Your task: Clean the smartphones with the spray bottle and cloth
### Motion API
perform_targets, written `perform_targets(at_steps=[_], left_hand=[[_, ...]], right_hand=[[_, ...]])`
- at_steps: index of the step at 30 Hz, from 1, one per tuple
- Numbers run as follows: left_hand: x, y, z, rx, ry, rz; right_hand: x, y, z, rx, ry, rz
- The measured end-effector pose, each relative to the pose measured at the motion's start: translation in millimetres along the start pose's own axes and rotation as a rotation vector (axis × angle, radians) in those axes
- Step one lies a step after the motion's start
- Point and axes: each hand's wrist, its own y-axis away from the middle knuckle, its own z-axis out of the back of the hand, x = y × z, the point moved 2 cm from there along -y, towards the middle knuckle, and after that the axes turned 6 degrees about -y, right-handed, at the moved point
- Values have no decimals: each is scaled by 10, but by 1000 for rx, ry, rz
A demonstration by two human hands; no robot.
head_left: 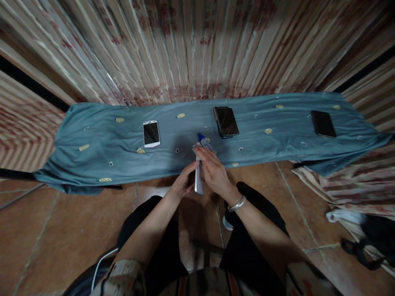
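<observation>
A pale silver smartphone [199, 179] is held edge-on above the near edge of the cloth-covered bench. My left hand [184, 179] grips its left side, with the thumb near the upper part. From the right, my right hand [212, 170] closes over its upper end, fingers together and pressed against it. Something small and light-coloured shows at the right fingertips; I cannot make out what it is. Just beyond them lies a small clear bottle [206, 144] with a blue top [200, 136], partly hidden by my right hand.
On the blue-green cloth [173, 158] lie a white phone [151, 133] to the left, dark stacked devices [227, 121] right of centre and a black device [323, 123] far right. A striped curtain [197, 49] hangs behind. Black straps [364, 250] lie on the tiled floor at right.
</observation>
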Motion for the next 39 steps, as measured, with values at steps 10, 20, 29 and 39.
perform_targets(at_steps=[10, 20, 29, 39], left_hand=[[-49, 133, -85, 23, -28, 52], [-180, 71, -64, -131, -25, -63], [-292, 8, 25, -135, 38, -115], [-329, -54, 129, -145, 49, -170]], right_hand=[[-296, -72, -42, -7, 35, -133], [-292, 41, -148, 90, -11, -192], [-24, 286, -191, 177, -14, -122], [242, 437, -118, 146, -50, 15]])
